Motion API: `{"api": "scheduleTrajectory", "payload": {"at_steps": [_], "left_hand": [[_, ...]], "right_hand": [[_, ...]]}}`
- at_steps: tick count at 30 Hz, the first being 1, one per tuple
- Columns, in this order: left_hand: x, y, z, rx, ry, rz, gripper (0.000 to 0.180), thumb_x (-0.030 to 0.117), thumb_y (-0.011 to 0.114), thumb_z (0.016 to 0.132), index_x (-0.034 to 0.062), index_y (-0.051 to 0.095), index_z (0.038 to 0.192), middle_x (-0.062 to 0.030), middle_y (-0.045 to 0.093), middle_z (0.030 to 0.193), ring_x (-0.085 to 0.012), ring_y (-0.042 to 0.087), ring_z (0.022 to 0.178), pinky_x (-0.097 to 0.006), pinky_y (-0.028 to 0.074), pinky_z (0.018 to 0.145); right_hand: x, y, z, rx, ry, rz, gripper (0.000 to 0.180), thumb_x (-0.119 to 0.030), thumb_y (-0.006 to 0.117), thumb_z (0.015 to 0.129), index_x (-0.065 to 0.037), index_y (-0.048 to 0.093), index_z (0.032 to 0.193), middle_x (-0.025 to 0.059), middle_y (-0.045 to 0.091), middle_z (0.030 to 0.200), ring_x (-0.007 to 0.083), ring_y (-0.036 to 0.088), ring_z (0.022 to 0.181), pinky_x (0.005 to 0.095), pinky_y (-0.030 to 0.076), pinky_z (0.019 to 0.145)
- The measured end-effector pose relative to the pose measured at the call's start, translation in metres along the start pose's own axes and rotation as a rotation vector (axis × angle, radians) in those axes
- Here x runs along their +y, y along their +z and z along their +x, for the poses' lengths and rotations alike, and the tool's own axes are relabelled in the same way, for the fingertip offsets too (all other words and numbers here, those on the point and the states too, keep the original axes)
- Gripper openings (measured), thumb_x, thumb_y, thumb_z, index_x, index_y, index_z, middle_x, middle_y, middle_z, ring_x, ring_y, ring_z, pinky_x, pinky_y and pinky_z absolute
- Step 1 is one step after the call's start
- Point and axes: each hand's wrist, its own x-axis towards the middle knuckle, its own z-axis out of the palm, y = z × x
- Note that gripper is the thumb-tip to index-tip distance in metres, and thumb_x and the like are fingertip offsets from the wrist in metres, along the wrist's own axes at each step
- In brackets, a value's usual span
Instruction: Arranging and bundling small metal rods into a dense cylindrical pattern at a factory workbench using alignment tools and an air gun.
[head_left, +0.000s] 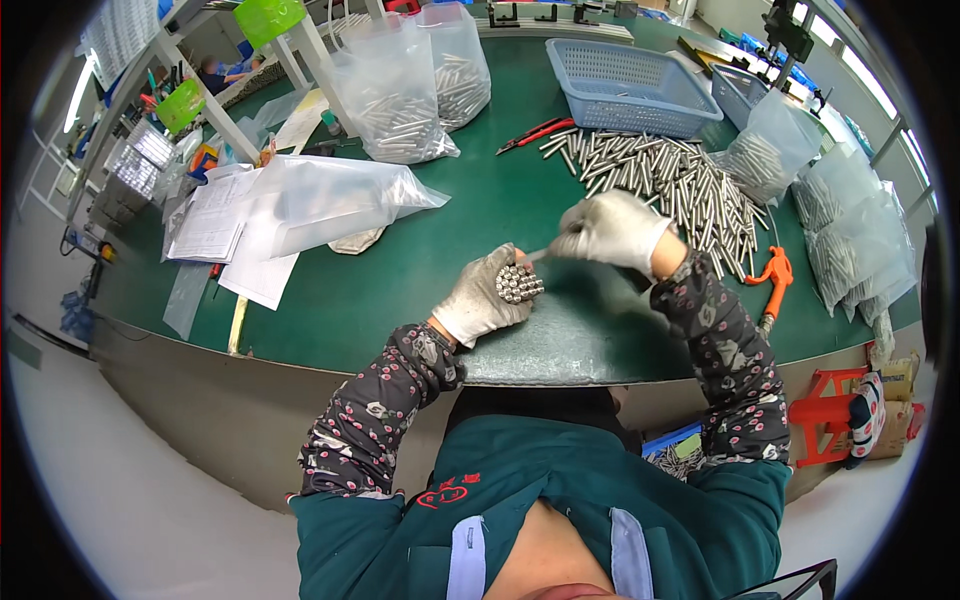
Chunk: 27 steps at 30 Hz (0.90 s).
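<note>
Fabric-gloved L hand is holding a round bundle of shiny metal rods; R hand, at its 2 o'clock, is pinching a blurred slim rod. Loose rods are lying heaped beyond, approx. 2 o'clock, on smooth green surface; latticed plastic basket, 1 o'clock.

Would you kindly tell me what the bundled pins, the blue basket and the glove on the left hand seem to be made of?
Bundled pins: probably metal, perhaps steel, given their bright, shiny ends.
Blue basket: likely moulded plastic, with evenly coloured, slotted walls.
Glove: apparently matte, pale fabric, creased and smudged grey; exact fibre unclear.
</note>
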Motion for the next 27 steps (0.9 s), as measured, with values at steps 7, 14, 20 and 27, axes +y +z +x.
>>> {"api": "scheduleTrajectory", "payload": {"at_steps": [7,14,20,27], "left_hand": [[0.002,0.000,0.005,-0.006,0.001,-0.012,0.039,0.000,0.070,0.063,0.0055,0.050,0.096,0.0021,0.052,0.083,-0.0055,0.051,0.076,-0.021,0.045,0.070],[0.000,0.002,0.005,-0.010,0.006,0.022,0.039,0.001,0.070,0.063,0.0060,0.050,0.096,0.0019,0.053,0.082,-0.0058,0.050,0.075,-0.021,0.045,0.069],[0.003,0.000,0.001,0.002,-0.017,-0.035,0.037,0.003,0.071,0.064,0.0058,0.051,0.094,0.0021,0.053,0.081,-0.0061,0.050,0.074,-0.021,0.045,0.068],[0.002,0.000,0.002,-0.006,-0.018,-0.034,0.037,0.000,0.071,0.063,0.0059,0.051,0.094,0.0024,0.053,0.081,-0.0058,0.050,0.074,-0.021,0.045,0.068]], "right_hand": [[0.018,-0.010,0.006,-0.020,0.118,-0.087,0.041,-0.048,0.064,0.074,-0.010,0.071,0.085,0.0125,0.066,0.072,0.0290,0.064,0.069,0.0361,0.051,0.067],[0.025,-0.007,0.006,-0.008,0.151,-0.157,0.035,-0.043,0.067,0.074,-0.009,0.071,0.082,0.0132,0.065,0.068,0.0259,0.064,0.061,0.0329,0.051,0.060],[-0.002,0.013,0.005,-0.069,-0.058,0.100,0.034,-0.039,0.069,0.074,-0.007,0.070,0.085,0.0136,0.066,0.072,0.0248,0.064,0.063,0.0309,0.051,0.063],[0.005,0.011,0.005,0.009,-0.111,0.101,0.037,-0.043,0.069,0.074,-0.007,0.071,0.083,0.0126,0.064,0.065,0.0273,0.063,0.059,0.0345,0.051,0.060]]}}
